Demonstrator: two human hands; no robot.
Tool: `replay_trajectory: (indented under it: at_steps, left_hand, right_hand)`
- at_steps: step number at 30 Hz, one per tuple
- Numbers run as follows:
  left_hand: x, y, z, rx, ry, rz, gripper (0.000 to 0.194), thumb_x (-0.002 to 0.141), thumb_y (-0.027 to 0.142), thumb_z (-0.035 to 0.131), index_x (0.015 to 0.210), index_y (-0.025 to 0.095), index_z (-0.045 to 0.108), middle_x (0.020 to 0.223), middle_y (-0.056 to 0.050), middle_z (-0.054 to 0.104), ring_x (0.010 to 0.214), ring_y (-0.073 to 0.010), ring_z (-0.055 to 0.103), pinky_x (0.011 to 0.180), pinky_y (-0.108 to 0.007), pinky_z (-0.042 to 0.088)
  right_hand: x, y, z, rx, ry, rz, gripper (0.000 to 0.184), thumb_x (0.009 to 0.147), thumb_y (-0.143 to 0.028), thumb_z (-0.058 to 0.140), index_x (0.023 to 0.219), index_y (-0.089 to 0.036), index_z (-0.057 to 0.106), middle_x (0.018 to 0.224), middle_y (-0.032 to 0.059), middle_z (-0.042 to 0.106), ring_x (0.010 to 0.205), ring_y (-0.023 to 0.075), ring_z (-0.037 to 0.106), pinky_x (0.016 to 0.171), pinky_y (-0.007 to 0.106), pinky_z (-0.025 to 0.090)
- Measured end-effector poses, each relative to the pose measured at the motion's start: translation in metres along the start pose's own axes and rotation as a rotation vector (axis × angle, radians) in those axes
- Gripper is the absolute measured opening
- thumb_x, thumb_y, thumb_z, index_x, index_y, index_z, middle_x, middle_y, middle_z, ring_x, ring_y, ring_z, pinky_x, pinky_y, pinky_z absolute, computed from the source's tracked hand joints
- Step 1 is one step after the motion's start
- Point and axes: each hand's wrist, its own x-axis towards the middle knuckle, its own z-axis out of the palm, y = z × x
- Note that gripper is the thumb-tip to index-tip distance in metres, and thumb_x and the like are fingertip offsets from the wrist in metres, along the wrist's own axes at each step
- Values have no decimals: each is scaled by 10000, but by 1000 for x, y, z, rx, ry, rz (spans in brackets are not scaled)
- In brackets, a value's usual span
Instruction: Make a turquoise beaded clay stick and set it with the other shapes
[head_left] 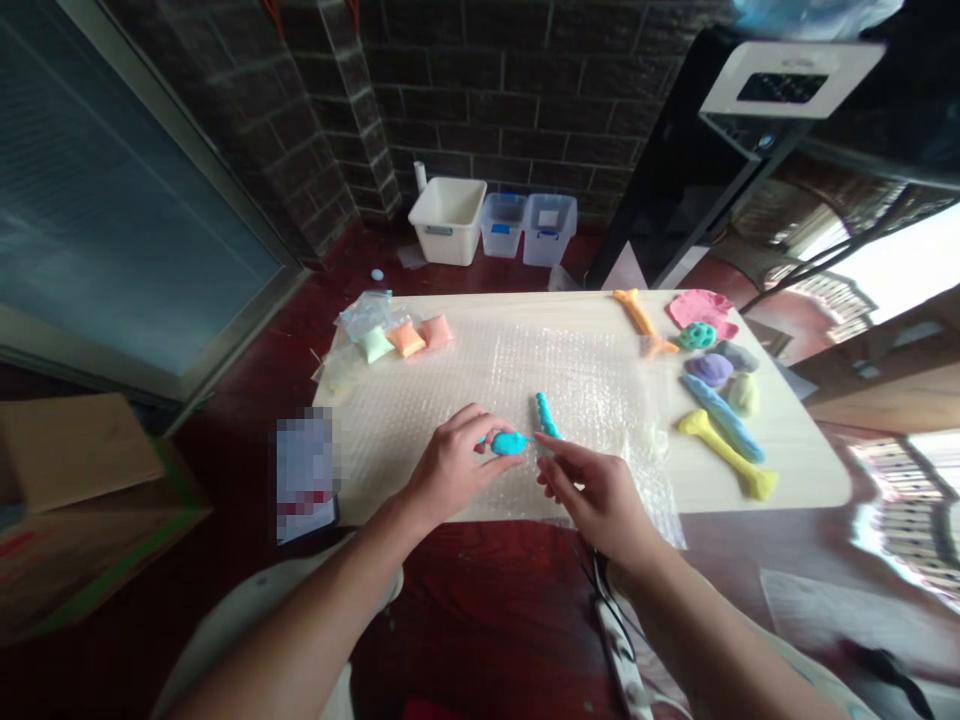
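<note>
A small turquoise lump of modelling clay (509,443) is gripped between the thumb and fingers of my left hand (457,455), just above the bubble wrap. A thin tip of the clay points right, towards my right hand (592,490). The index finger of that hand is stretched out to this tip, while its other fingers are curled. Whether the fingertip touches the tip I cannot tell. Right behind the hands lies a bumpy turquoise clay strip (546,415), its near end close to my right index finger.
Bubble wrap (465,390) covers much of the pale table (810,480). Small packets of clay (407,340) lie at the back left. On the right are a yellow bone-shaped clay piece (727,455), an orange one (641,318), a blue roll (724,418) and several other clay shapes.
</note>
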Motion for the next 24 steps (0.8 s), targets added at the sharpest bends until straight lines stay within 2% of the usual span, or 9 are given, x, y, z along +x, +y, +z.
replay_trajectory:
  at_steps: [5, 8, 11, 15, 18, 24]
  left_hand:
    - [-2, -3, 3, 4, 10, 12, 182, 852, 179, 839, 967, 202, 700, 835, 38, 529, 742, -128, 527, 705, -241, 429]
    - [-4, -5, 5, 8, -5, 6, 209, 839, 173, 850, 976, 204, 695, 854, 35, 540, 754, -128, 537, 714, -237, 434]
    - [-4, -5, 4, 10, -27, -10, 212, 835, 163, 847, 977, 209, 697, 870, 32, 549, 759, -129, 543, 721, -236, 435]
    - [-3, -3, 2, 11, -23, -33, 175, 852, 141, 817, 942, 209, 682, 848, 35, 533, 746, -129, 527, 720, -238, 424]
    - [-2, -2, 2, -1, -8, -32, 187, 845, 142, 823, 907, 206, 659, 835, 38, 534, 737, -128, 518, 704, -235, 419]
    - [-4, -4, 5, 5, 1, -40, 218, 826, 172, 854, 901, 209, 653, 844, 32, 561, 749, -135, 538, 691, -244, 431]
  right_hand:
    - [1, -6, 7, -296, 1, -232, 399, 1034, -285, 557, 1391, -183, 703, 823, 81, 782, 594, 176, 691, 582, 313, 558]
    - [0, -7, 10, -437, 0, -320, 417, 1031, -235, 530, 1411, -160, 683, 867, 112, 793, 587, 188, 685, 589, 331, 551]
    - [0, -5, 9, -451, 47, -317, 391, 1024, -229, 542, 1371, -141, 701, 863, 115, 800, 592, 185, 699, 590, 315, 551]
    - [1, -2, 5, -369, 127, -262, 383, 1012, -251, 587, 1362, -143, 698, 757, 60, 775, 560, 167, 691, 566, 286, 544]
    - [1, -4, 6, -367, 72, -298, 408, 1017, -240, 576, 1407, -169, 676, 776, 50, 765, 543, 151, 667, 555, 282, 529]
    - [0, -7, 14, -458, -27, -336, 427, 1029, -215, 518, 1432, -186, 657, 852, 89, 784, 561, 175, 669, 569, 320, 530]
